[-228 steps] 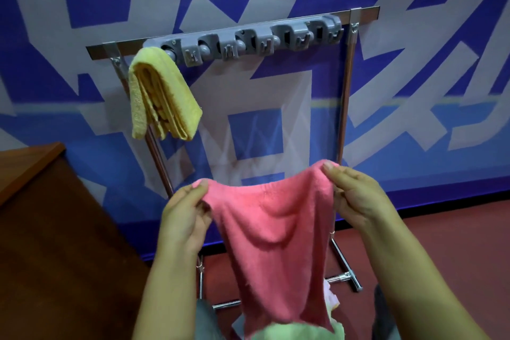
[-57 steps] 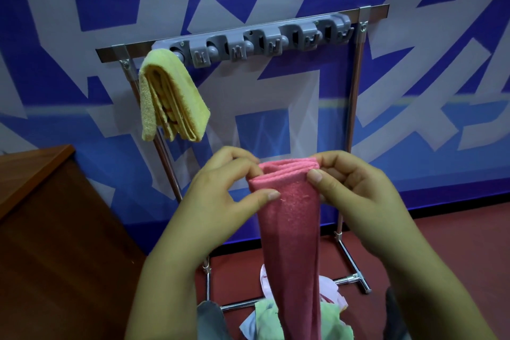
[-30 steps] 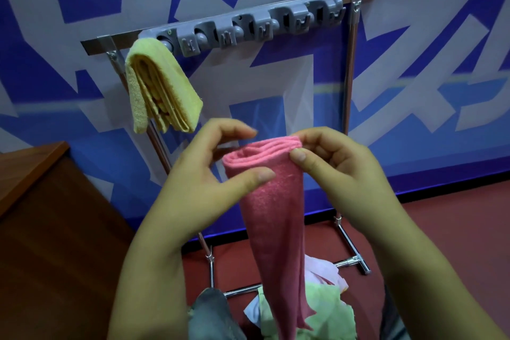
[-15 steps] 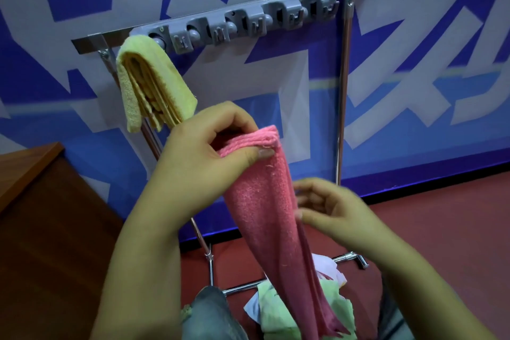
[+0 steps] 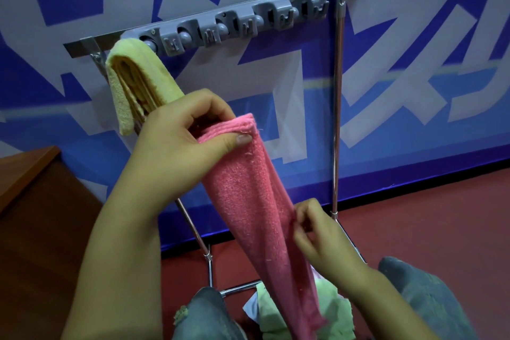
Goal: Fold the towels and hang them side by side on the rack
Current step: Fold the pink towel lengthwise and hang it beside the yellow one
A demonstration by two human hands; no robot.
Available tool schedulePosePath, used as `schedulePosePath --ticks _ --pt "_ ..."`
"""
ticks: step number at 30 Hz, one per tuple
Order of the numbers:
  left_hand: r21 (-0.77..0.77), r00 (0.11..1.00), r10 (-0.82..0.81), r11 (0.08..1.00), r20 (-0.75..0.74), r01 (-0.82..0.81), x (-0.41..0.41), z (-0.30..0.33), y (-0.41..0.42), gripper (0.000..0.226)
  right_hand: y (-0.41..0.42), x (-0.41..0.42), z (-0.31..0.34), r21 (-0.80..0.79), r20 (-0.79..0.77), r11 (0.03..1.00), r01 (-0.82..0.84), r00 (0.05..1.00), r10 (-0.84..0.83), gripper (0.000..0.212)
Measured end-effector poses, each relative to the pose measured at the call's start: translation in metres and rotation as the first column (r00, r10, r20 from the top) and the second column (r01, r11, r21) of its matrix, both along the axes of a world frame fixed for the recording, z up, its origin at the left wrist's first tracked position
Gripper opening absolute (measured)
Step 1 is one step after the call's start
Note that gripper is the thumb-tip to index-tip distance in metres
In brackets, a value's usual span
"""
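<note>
From the head view, we are holding the pink towel [image 5: 256, 201] in front of the rack [image 5: 237, 22], below the hung yellow towel [image 5: 138, 77]. Our left hand [image 5: 187, 146] is pinching its folded top; our right hand [image 5: 314, 232] is pinching the edge lower down. The layers are looking loose, so a slackening grip could be letting them slide apart, undoing the fold.

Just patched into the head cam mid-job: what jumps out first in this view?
The pink towel, folded into a long strip, hangs at centre: the left hand pinches its top end and the right hand grips its edge lower down. Up left, a folded yellow towel hangs at the left end of the rack, beside its grey hook strip. More towels lie on the floor below.
</note>
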State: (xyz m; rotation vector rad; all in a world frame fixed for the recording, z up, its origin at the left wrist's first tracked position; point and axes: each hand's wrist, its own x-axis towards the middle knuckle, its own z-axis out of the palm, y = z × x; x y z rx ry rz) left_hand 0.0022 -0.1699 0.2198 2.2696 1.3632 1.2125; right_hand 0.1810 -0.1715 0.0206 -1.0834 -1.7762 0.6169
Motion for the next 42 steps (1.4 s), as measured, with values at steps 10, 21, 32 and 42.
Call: schedulePosePath --ticks 10,21,32,42 --pt "0.036 0.999 0.039 0.999 -0.003 -0.039 -0.002 0.003 0.007 0.018 0.006 0.000 -0.018 0.039 0.056 0.999 -0.030 0.998 0.028 0.019" --pt "0.041 0.994 0.106 0.993 0.019 -0.106 -0.005 0.002 0.014 0.014 0.011 -0.008 -0.019 0.089 0.103 0.996 0.025 0.994 -0.034 0.011" --pt "0.029 0.983 0.182 0.983 -0.006 -0.181 -0.022 0.002 0.015 0.012 0.012 -0.012 -0.021 -0.107 -0.095 0.994 0.022 0.995 -0.032 0.010" --pt "0.052 0.984 0.178 0.983 0.007 -0.178 -0.022 0.004 0.014 0.014 0.010 -0.011 -0.020 -0.032 0.041 0.976 -0.216 0.975 0.217 0.039"
